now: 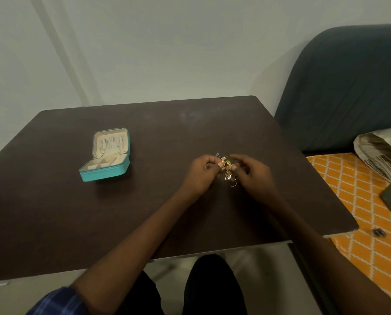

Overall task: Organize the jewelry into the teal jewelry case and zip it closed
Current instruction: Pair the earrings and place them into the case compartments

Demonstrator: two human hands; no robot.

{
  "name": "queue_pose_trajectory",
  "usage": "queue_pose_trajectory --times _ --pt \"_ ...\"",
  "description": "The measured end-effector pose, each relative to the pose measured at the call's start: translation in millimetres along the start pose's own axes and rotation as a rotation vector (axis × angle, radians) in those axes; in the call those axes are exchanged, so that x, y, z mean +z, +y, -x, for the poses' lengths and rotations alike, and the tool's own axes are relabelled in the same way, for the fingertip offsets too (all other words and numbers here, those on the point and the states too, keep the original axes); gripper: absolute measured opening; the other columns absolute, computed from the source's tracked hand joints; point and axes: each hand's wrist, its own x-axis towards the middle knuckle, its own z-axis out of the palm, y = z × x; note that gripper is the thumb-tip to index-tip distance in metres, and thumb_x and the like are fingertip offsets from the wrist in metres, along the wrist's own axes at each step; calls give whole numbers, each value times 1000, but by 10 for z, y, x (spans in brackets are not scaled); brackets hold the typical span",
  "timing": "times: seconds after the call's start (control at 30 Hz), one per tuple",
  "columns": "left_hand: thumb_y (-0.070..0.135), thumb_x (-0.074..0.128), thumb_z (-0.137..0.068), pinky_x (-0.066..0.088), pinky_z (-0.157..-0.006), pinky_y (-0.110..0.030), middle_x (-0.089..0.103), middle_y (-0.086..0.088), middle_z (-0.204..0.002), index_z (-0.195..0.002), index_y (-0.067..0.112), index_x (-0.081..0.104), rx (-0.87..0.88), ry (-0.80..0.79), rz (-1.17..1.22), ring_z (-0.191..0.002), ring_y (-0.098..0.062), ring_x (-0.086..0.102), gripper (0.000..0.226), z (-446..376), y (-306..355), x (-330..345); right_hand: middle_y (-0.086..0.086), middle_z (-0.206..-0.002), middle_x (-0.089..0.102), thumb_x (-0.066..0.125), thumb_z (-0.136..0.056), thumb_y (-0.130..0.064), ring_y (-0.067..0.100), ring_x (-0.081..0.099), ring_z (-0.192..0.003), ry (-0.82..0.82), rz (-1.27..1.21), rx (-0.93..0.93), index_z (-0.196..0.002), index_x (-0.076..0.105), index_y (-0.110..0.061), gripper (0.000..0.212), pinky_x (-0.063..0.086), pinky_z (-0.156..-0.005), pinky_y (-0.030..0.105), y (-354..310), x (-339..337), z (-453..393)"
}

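**Gold tangle in both our hands, case waiting open**

Gold pieces sit bunched in a small heap of jewelry (pixel 228 169) on the dark surface (pixel 167 212), right of centre and well apart from the teal jewelry case (pixel 106 165). Our left hand (pixel 203 171) pinches the left side of the heap with curled fingers (pixel 220 165); our right hand (pixel 251 172) does the same from the other side, thumb and forefinger closed narrow on a piece near the top. We judge that we are teasing one item free of the cluster. How many pieces there are, and whether chains are knotted together, is too small to tell.

The case lies open toward the left, lid tilted up and showing its pale lining, with the divided tray below; we cannot make out whether the compartments hold anything yet.

What could go wrong from here: pulling hard on a knotted chain could tighten the snarl or snap a link. A small ring at the near edge of the heap could roll off if we jostle the pile. Carrying a piece the long way across to the case risks dropping it, since the two are far apart. Later, a stray chain over the tray rim could catch in the zip
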Motion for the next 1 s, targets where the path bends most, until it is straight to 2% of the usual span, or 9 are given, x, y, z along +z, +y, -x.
queue_pose_trajectory --times 0.07,0.13,0.2,0.4,0.5,0.57,0.67,0.83,1.0 --pt "8 53 -92 43 -59 -18 59 -3 -71 -90 11 59 -4 -34 47 -53 2 54 8 18 16 -12 -1 -97 68 58 -89 -14 1 58 -76 -48 -36 9 -118 63 -16 29 45 -69 10 -24 11 -15" --pt "8 51 -94 41 -57 -16 59 -3 -69 -93 9 60 3 -68 53 -53 2 52 9 28 20 -25 1 -95 71 59 -88 -15 11 64 -81 -67 -48 10 -112 67 -16 25 52 -75 25 -44 22 -22" --pt "8 49 -95 40 -53 -14 57 -3 -67 -96 9 59 1 -103 41 -55 -3 50 10 40 16 -32 2 -90 72 62 -87 -16 16 67 -81 -70 -71 13 -102 71 -15 18 54 -74 34 -58 32 -26" --pt "10 51 -94 41 -57 -18 60 2 -69 -94 10 62 45 -88 -57 -56 0 51 11 14 -25 -51 -2 -71 68 67 -83 -20 8 60 -63 -59 -16 36 -83 72 -13 8 47 -64 26 -58 29 -49" --pt "15 55 -91 40 -64 -16 63 4 -77 -94 11 67 147 15 -292 -69 -6 55 13 8 -20 -124 -11 -66 61 66 -84 -21 0 52 -59 -14 39 56 -84 72 -14 9 40 -60 17 -13 -41 -59" --pt "14 56 -90 34 -62 -12 66 2 -86 -91 9 69 230 -1 -494 -78 -9 56 14 19 -15 -184 -7 -75 65 62 -86 -20 4 55 -67 15 84 65 -88 71 -15 10 44 -66 23 48 -95 -69" --pt "12 54 -91 28 -65 -17 68 -7 -92 -89 6 69 304 -108 -669 -86 -18 59 16 31 -36 -208 5 -98 66 56 -89 -19 15 56 -86 6 214 28 -101 69 -15 18 44 -77 29 109 -132 -100" --pt "14 55 -90 28 -68 -18 65 -5 -94 -92 9 68 343 -109 -722 -87 -15 56 14 32 -74 -170 11 -102 62 54 -91 -24 25 57 -94 -59 303 5 -112 65 -14 26 44 -80 32 66 -62 -229" --pt "12 57 -87 30 -66 -20 65 -4 -86 -88 12 68 316 -2 -649 -80 -15 54 11 5 -98 -153 13 -101 59 57 -86 -38 27 56 -96 -124 417 33 -111 67 -18 33 46 -77 33 4 32 -358"
